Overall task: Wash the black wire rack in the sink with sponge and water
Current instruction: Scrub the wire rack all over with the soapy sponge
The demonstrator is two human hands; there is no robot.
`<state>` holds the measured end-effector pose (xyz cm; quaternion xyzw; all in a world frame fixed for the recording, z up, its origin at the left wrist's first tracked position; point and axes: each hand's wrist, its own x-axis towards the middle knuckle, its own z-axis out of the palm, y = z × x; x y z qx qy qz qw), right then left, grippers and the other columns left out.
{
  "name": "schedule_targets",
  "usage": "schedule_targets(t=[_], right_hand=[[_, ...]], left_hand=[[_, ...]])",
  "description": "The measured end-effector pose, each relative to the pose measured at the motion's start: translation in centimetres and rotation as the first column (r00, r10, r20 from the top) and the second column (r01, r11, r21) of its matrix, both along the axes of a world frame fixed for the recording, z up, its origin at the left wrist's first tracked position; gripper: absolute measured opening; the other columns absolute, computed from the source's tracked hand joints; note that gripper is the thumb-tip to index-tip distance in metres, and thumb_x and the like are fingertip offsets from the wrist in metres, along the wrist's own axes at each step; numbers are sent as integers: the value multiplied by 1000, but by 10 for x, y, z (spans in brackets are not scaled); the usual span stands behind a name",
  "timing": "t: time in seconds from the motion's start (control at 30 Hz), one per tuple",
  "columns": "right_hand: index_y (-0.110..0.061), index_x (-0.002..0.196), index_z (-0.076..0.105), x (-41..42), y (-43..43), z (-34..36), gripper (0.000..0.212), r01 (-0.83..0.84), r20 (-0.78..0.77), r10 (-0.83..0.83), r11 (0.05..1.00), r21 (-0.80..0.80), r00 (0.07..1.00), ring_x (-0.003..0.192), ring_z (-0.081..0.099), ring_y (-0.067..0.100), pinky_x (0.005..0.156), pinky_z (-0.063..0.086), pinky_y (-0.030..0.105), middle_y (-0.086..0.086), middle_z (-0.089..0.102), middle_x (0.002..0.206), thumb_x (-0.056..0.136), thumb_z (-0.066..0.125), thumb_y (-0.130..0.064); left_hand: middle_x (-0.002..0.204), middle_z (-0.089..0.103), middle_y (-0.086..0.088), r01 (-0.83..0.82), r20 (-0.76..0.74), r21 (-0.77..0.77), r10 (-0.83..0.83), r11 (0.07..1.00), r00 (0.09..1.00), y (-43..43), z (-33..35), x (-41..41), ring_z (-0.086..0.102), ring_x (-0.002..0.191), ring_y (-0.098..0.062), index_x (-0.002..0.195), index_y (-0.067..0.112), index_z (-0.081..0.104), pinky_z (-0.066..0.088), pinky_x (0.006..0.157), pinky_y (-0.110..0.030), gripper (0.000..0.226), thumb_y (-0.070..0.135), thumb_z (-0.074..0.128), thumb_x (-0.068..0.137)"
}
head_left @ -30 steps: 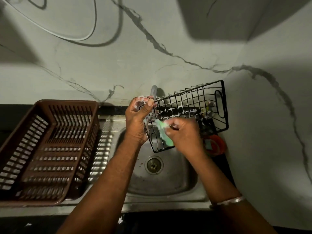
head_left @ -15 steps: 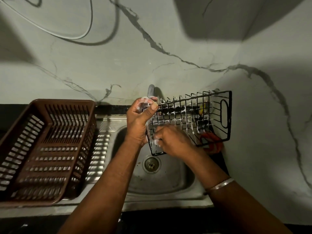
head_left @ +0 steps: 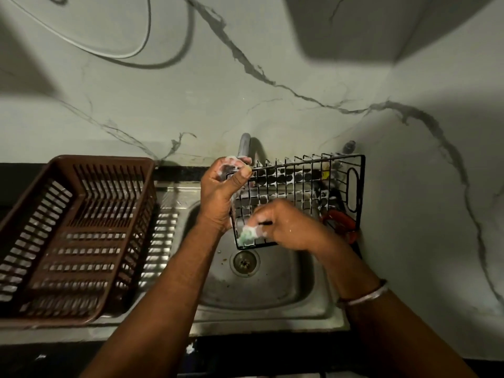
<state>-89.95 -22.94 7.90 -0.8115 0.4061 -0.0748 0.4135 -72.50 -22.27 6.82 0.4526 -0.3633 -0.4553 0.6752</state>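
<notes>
The black wire rack [head_left: 305, 184] is held up on edge over the steel sink [head_left: 261, 293], its grid facing me and soap film in many of its cells. My left hand [head_left: 222, 195], foamy at the fingers, grips the rack's upper left corner. My right hand [head_left: 289, 227] presses a green soapy sponge [head_left: 246, 236] against the rack's lower left part. The oval handle cut-out of the rack sits at its right end.
A brown plastic dish basket [head_left: 73, 236] stands on the drainboard to the left. The grey tap [head_left: 244, 145] rises behind the rack against the marble wall. A red-orange object [head_left: 344, 221] lies behind the rack at the right. The drain [head_left: 244, 262] is below the rack.
The sponge has slid down to the rack's lower left corner and shows again under my right fingers. The rack has stayed nearly level in my left hand.
</notes>
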Motion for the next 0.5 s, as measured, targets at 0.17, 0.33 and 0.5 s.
schedule_targets(t=[0.17, 0.33, 0.5], right_hand=[[-19, 118, 77, -2, 8, -10, 24, -24, -86, 12, 989, -144, 996, 96, 65, 1, 93, 57, 29, -17, 68, 105, 96, 73, -9], [-20, 118, 77, -9, 2, -3, 23, 109, -9, -115, 963, -248, 993, 98, 63, 1, 94, 58, 34, -8, 72, 115, 98, 71, -11], [-35, 147, 53, -19, 6, -27, 65, -186, -311, 103, 951, -249, 945, 134, 41, 11, 113, 41, 48, -13, 47, 145, 89, 74, -56]], left_hand=[[127, 74, -19, 23, -6, 4, -23, 1000, 1000, -1, 3, 2, 64, 126, -49, 103, 10, 72, 47, 106, -75, 36, 32, 87, 78], [127, 74, -17, 11, 26, 51, -12, 999, 1000, 1, 6, 7, 67, 126, -42, 103, 15, 75, 50, 106, -72, 36, 35, 89, 77], [125, 73, -22, 11, -7, 36, -10, 999, 1000, -5, 9, 7, 68, 123, -44, 101, 15, 76, 51, 104, -72, 33, 32, 90, 75]])
